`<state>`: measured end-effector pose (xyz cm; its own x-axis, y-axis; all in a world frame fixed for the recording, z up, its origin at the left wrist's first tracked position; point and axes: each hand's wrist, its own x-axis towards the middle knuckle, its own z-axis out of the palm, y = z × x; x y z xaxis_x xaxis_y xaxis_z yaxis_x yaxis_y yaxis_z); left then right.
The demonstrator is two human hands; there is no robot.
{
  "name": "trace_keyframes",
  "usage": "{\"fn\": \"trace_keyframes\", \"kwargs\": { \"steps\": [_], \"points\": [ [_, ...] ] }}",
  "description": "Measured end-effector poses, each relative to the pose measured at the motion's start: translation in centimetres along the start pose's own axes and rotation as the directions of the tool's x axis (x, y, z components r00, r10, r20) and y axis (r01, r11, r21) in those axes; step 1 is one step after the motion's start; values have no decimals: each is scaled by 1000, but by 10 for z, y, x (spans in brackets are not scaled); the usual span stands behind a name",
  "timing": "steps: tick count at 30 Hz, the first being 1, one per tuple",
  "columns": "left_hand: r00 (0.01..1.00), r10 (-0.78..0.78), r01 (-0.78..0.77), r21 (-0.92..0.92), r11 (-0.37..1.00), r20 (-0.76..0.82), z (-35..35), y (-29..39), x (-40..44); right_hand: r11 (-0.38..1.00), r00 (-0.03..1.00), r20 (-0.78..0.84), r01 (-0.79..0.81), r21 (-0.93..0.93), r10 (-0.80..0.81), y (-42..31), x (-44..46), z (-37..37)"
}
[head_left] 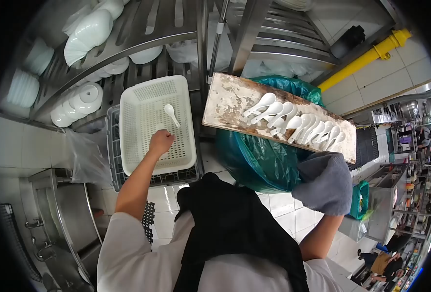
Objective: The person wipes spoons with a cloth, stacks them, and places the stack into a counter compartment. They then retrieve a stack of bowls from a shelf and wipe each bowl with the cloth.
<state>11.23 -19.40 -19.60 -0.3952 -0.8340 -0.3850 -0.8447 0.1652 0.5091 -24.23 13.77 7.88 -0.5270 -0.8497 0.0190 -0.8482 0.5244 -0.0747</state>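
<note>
My left hand (162, 142) is closed, knuckles up, over the white perforated plastic basket (124, 124). What its fingers hold, if anything, is hidden. Just beyond it, a white soup spoon (171, 115) lies in the basket, apart from the hand. A grey cloth (325, 182) covers my right hand, so its fingers do not show; the hand carries the cloth by the near right end of a worn wooden board (225, 100). Along that board several white soup spoons (300, 127) lie in an overlapping row.
The board rests across a bin lined with a green bag (269, 158). Under the basket is a grey rack (114, 146). Metal shelves (128, 41) hold stacked white bowls (86, 97). A yellow pipe (366, 58) runs at the back right. Another person (383, 263) is far right.
</note>
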Motion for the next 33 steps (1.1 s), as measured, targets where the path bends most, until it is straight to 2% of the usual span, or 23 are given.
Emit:
{"fn": "trace_keyframes", "kwargs": {
  "steps": [2, 4, 5, 7, 10, 17, 20, 22, 24, 28, 29, 30, 31, 33],
  "points": [
    [999, -36, 36, -13, 999, -34, 22, -19, 37, 997, 1000, -1, 12, 81, -12, -14, -6, -5],
    [971, -238, 229, -183, 956, -30, 31, -17, 61, 987, 1000, 5, 27, 159, -28, -29, -12, -9],
    [973, -228, 220, -186, 958, -24, 36, -17, 71, 979, 999, 12, 34, 199, -38, -39, -17, -10],
    [939, -332, 318, -142, 938, -92, 43, -5, 85, 960, 998, 31, 41, 275, -52, -57, -25, -10],
    [927, -350, 340, -92, 936, -134, 54, -3, 103, 925, 996, 61, 33, 378, -60, -82, -34, -9],
    [905, -425, 415, -217, 883, 2, 63, -9, 97, 823, 985, 77, 83, 561, -152, -118, -32, -5],
    [922, -379, 350, -246, 904, -83, 61, -17, 82, 750, 963, 38, 181, 637, -265, -130, -19, 1],
    [919, -298, 248, -206, 946, -260, 45, -9, 38, 700, 936, 0, 262, 664, -351, -138, -13, 6],
    [873, -53, 79, 33, 996, -485, 35, -10, 0, 652, 902, -29, 333, 681, -430, -145, -5, 11],
    [826, -3, 27, 34, 999, -564, 1, 26, -79, 575, 805, -89, 492, 654, -586, -159, 10, 15],
    [882, -98, -65, -325, 943, -461, -6, 38, -95, 550, 774, -111, 535, 642, -623, -165, 15, 19],
    [935, -140, -113, -646, 755, -327, -11, 53, -113, 529, 740, -135, 583, 616, -659, -170, 20, 25],
    [931, -147, -114, -650, 752, -334, -18, 73, -133, 506, 709, -159, 624, 596, -687, -177, 26, 31],
    [974, -61, -171, -884, 436, -219, -27, 116, -166, 467, 638, -223, 719, 515, -737, -193, 44, 46]
  ]
}}
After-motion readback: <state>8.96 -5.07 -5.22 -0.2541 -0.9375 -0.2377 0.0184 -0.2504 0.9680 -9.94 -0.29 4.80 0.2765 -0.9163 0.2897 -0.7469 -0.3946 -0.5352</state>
